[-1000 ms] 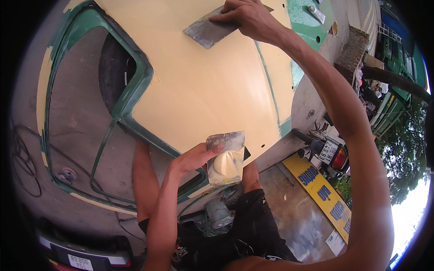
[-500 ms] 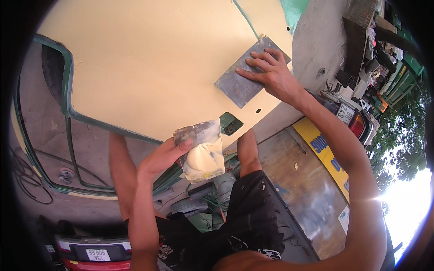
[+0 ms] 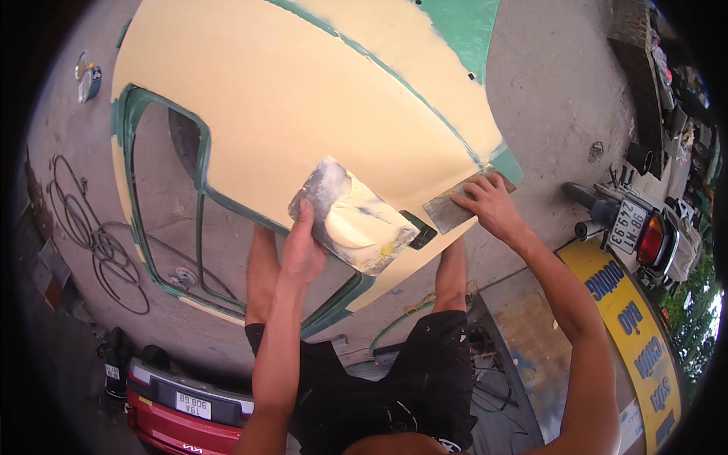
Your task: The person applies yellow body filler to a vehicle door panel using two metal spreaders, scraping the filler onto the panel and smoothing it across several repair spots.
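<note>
A large vehicle body panel [image 3: 273,91], coated cream over green, fills the upper middle, with a window frame at its left. My left hand [image 3: 302,254] grips a scuffed metal plate [image 3: 311,201] carrying a smeared mound of cream paste [image 3: 353,224], held above the panel's lower edge. At right, my right hand [image 3: 493,205] has its fingers on a flat grey metal spreader [image 3: 447,208], which lies against the panel just below a green seam. A dark square opening [image 3: 422,237] sits between the plate and the spreader.
My legs are under the panel. Coiled hose [image 3: 98,243] lies on concrete at left. A red car [image 3: 178,432] stands at lower left. At right are a parked motorbike [image 3: 660,235], a yellow signboard [image 3: 599,265], a stained board [image 3: 500,326] and piled clutter along the edge.
My right hand and spreader have moved down from the panel's top to its lower right corner. My left hand's plate has risen and turned diagonal. The view has shifted.
</note>
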{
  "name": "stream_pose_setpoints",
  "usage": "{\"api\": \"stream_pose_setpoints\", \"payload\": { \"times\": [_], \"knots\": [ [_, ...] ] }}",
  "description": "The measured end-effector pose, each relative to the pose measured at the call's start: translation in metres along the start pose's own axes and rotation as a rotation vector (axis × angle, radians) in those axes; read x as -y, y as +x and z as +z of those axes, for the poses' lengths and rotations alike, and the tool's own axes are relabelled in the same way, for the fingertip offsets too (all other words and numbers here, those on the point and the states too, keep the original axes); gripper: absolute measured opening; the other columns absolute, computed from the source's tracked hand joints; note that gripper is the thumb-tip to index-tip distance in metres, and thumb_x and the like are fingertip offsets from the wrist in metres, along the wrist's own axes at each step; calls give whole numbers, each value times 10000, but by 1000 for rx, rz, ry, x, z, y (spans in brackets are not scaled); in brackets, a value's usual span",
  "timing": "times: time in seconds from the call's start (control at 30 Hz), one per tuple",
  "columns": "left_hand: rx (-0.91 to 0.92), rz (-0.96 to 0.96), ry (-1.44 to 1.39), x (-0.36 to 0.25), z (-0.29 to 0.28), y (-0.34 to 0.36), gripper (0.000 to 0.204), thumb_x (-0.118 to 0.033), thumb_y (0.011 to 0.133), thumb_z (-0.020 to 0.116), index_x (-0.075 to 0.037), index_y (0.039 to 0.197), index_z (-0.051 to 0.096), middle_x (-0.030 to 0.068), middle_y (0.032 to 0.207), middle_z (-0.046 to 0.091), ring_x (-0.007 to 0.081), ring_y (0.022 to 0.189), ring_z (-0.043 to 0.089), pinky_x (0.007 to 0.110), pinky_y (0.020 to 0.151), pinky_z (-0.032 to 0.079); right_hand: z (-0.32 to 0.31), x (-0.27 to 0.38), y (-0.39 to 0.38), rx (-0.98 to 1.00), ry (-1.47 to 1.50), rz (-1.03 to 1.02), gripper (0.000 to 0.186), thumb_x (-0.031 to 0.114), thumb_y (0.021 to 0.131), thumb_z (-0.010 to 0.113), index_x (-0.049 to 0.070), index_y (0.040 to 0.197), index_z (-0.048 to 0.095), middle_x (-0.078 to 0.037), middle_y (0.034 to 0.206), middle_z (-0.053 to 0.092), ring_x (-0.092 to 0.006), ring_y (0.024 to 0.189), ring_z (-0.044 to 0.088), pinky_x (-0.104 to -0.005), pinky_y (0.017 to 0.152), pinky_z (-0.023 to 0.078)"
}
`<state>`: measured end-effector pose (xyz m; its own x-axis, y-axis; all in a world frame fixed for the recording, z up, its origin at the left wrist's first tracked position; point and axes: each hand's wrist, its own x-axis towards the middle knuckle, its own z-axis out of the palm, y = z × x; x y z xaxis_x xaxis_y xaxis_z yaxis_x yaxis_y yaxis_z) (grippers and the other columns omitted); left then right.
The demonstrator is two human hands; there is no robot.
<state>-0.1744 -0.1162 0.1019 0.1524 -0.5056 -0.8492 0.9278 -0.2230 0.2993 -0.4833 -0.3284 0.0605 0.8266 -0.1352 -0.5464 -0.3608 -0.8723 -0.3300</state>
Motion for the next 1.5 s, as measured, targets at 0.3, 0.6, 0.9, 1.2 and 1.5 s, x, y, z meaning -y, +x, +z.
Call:
{"api": "stream_pose_setpoints", "payload": {
  "times": [0.3,0.6,0.9,1.2,1.5],
  "knots": [
    [91,291,-139,-13,94,-19,576,-461,1046,378,-38,1436,392,114,1411,488,240,1292,487,378,1082,404,-202,119,31,-985,2173,323,357,29,978,515,-18,1330,485,-109,1297,558,-241,1205,545,-437,1038,434],
    [44,432,140,-37,123,-32,625,-485,1041,368,37,1378,438,172,1326,554,266,1164,597,394,985,498,-179,102,-20,-339,1768,415,523,352,1027,526,-27,1382,462,-99,1285,579,-166,1198,508,-340,1013,413],
    [33,355,27,-15,118,-36,635,-475,1020,464,53,1371,439,143,1318,556,212,1164,575,337,984,476,-157,80,-59,-424,1610,471,457,351,1015,550,-39,1255,542,-60,1163,603,-133,1071,521,-327,949,410],
    [17,428,-92,-32,104,-53,677,-542,1027,396,67,1306,493,118,1264,560,160,1089,550,308,940,455,-143,96,-57,-62,1252,564,419,322,982,610,-52,1172,615,-52,1076,660,-125,996,554,-296,905,438],
    [93,495,113,-32,19,-93,578,-395,1056,408,55,1416,366,155,1329,537,241,1173,583,392,941,519,-173,149,0,-390,2036,755,398,97,890,604,-69,1242,518,-136,1062,656,-243,924,675,-351,829,558]
  ]
}}
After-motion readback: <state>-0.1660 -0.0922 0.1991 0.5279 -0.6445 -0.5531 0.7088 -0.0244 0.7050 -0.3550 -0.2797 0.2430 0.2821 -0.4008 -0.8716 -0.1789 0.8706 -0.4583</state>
